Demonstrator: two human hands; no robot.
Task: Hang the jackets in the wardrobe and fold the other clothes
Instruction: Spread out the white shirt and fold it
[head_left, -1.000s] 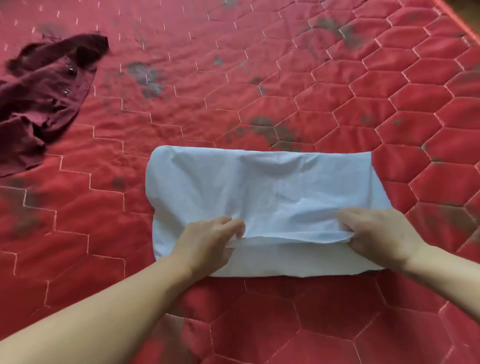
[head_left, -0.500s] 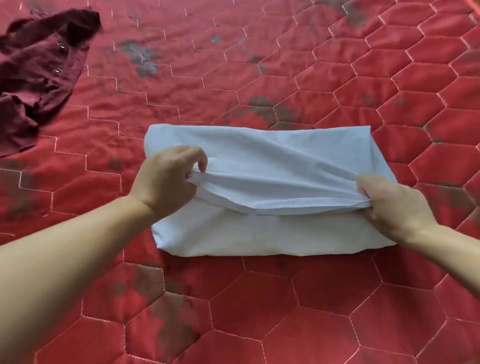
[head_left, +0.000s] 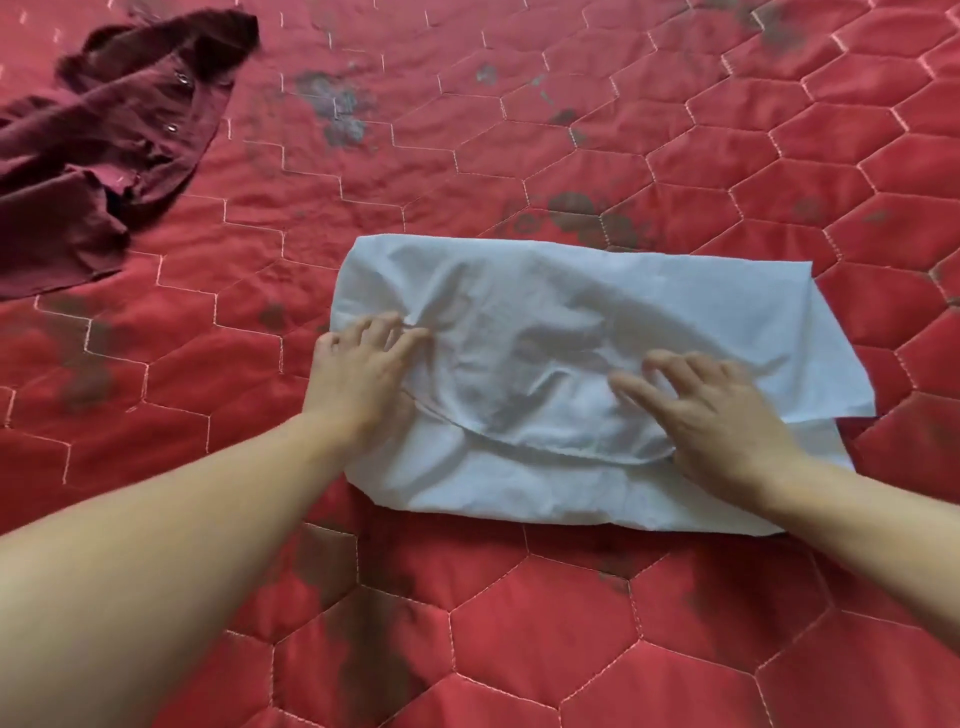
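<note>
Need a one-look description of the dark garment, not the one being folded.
Start from the red quilted mattress and go to its far left corner. The maroon garment lies crumpled there, well apart from both hands. Unlike the pale blue cloth, it is dark, unfolded and has metal snaps.

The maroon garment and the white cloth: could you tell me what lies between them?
Only bare red quilt, head view, between maroon garment and white cloth.

Both hands, left hand (head_left: 358, 371) & right hand (head_left: 719, 415), flat on folded white cloth (head_left: 545, 312), red quilt (head_left: 519, 623)
</note>
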